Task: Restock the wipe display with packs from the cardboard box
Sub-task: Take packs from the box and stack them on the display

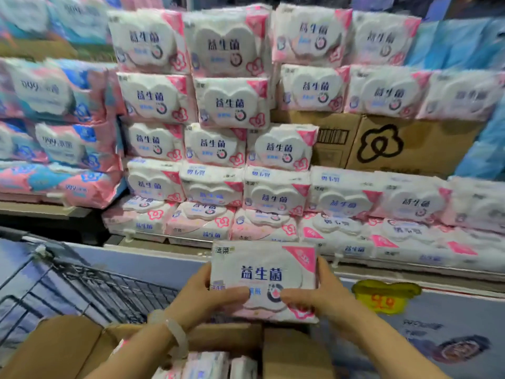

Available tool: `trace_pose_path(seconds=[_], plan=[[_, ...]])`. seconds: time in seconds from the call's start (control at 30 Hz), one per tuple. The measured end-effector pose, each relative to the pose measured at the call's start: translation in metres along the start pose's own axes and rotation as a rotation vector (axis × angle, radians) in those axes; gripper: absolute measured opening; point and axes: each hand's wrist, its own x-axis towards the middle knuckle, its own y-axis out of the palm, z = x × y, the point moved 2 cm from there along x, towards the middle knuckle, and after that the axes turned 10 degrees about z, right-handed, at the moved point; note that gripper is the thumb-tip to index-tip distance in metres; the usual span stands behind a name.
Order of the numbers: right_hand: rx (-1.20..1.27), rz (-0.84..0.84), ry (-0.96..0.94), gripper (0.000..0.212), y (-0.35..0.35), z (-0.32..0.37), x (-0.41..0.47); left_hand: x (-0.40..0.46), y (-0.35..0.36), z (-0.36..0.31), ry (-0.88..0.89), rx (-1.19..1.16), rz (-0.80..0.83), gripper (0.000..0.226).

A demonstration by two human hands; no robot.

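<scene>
Left hand [202, 294] and right hand [317, 291] are reaching forward, fingers curled closed, thumbs pressing inward, forearms converging

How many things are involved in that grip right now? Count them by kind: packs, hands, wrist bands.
White-and-pink plastic wipe pack, held: 1
Bare hands gripping it, left hand and right hand: 2
Pale translucent bracelet, left wrist: 1
Total: 4

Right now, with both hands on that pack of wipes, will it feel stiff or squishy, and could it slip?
The pack probably gives a little: its wrapper looks soft and puffy, and both the left hand and right hand hold it by the sides. The glossy film may be slippery, so a two-sided grip seems wise. It likely stacks steadily, since similar packs stand in the display.
</scene>
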Motion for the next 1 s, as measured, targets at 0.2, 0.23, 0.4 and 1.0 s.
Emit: trace_pose_path(seconds=[0.2, 0.23, 0.4, 1.0], plan=[[-0.112, -0.048, -0.167, 0.074, -0.092, 0.069, -0.024, 0.052, 0.073, -0.078, 0.162, 0.121, -0.012, 0.057], [-0.134, -0.066, -0.194, 0.075, -0.109, 0.080, -0.024, 0.064, 0.085, -0.088, 0.184, 0.128, -0.008, 0.055], [-0.190, -0.080, -0.284, 0.104, -0.198, 0.127, 0.000, 0.132, 0.133, -0.138, 0.303, 0.190, -0.057, 0.045], [-0.262, -0.155, -0.397, 0.097, -0.309, 0.153, 0.113, 0.257, 0.146, -0.216, 0.249, 1.212, -0.658, 0.114]])
